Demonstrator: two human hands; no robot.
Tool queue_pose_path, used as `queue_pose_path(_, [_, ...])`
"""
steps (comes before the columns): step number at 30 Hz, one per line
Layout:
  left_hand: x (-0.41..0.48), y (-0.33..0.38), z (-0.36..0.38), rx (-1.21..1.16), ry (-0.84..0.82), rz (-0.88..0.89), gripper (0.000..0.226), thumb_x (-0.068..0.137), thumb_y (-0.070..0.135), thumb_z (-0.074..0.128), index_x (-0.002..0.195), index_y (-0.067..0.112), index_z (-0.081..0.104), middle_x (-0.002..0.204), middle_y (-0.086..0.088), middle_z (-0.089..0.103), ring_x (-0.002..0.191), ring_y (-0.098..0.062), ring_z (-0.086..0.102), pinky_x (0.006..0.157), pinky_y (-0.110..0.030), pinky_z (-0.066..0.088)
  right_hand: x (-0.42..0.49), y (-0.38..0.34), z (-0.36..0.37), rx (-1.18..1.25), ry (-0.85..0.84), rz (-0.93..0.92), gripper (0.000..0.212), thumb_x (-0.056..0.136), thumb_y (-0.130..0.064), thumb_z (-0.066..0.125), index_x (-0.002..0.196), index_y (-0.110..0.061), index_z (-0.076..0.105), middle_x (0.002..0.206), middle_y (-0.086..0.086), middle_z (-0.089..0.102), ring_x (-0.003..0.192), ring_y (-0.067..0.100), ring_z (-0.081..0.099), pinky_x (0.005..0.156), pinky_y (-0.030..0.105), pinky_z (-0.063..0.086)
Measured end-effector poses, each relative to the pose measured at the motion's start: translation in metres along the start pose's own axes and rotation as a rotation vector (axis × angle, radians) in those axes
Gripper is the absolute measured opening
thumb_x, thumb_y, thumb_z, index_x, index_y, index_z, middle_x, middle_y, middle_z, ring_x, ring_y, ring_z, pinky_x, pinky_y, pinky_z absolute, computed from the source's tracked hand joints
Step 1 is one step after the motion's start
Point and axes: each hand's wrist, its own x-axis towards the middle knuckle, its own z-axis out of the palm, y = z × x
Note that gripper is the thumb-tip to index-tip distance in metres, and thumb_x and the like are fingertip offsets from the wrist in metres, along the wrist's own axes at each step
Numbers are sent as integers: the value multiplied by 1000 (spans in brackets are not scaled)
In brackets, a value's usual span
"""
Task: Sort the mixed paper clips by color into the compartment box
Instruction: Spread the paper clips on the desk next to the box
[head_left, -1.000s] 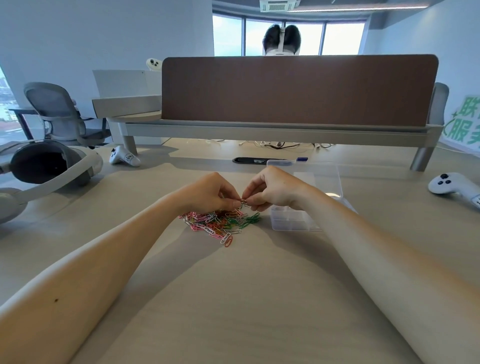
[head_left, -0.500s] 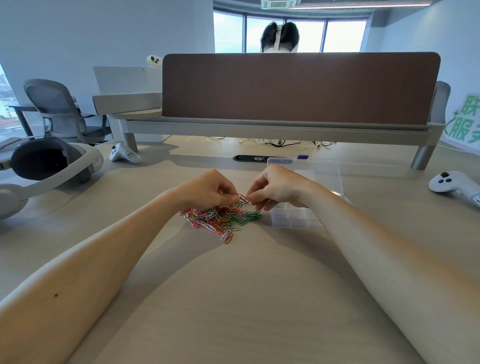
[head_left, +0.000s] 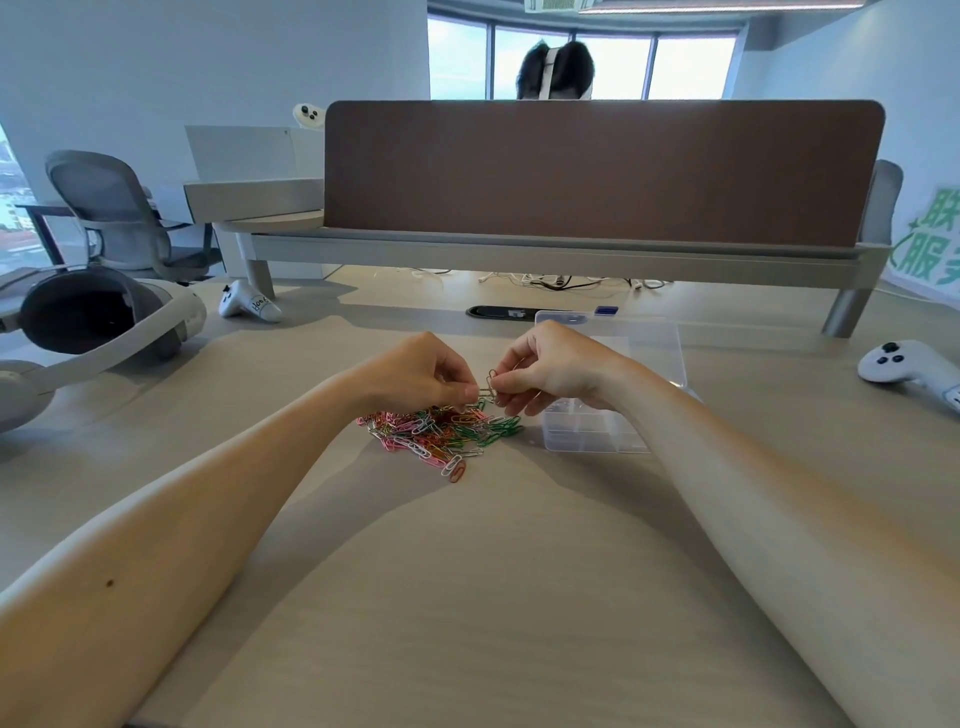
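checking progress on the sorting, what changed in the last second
Very little. The left hand and the right hand still pinch the same clips between them just above the pile. One clip now stands more upright between the fingertips. Nothing was let go or dropped. The pile and the clear box stayed where they were.
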Motion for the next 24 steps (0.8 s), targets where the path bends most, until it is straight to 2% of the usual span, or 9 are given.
queue_pose_path(8, [0,-1,1,-18,25,-17,9,87,20,69,91,16,75,76,10,71,63,5,61,58,-7,44,-2,1,-4,97,-24,0,1,92,-5,62,93,-5,63,85,14,75,74,24,73,61,27,57])
queue_pose_path(12, [-1,2,2,-41,21,1,12,87,22,68,94,15,76,81,6,73,71,-5,66,64,-13,51,-1,0,-3,104,-41,-6,4,90,-3,63,94,-4,63,88,17,74,78,27,74,69,32,60])
queue_pose_path(16, [-1,3,3,-54,10,4,15,86,24,69,94,14,76,81,5,74,73,-9,68,71,-19,56,1,-1,-1,117,-33,-11,6,89,-1,65,91,-6,62,87,17,74,78,28,74,68,33,60])
queue_pose_path(20, [0,0,3,27,17,-3,13,85,25,70,95,18,76,83,9,73,72,-3,66,69,-11,52,4,2,0,-81,126,-41,3,91,-10,65,89,-11,65,81,7,74,66,16,71,56,24,52])
queue_pose_path(22, [1,-2,4,83,-10,-14,13,84,27,71,94,20,76,83,10,73,71,-2,64,65,-8,48,6,6,1,-250,185,-83,2,89,-12,68,90,-12,70,79,2,73,61,10,68,59,22,51])
queue_pose_path(24, [1,-2,5,140,-39,-28,13,83,29,72,93,21,77,83,10,72,73,-4,62,64,-10,43,9,11,3,-395,201,-124,11,86,-14,71,97,-11,73,86,0,72,68,8,66,67,21,51])
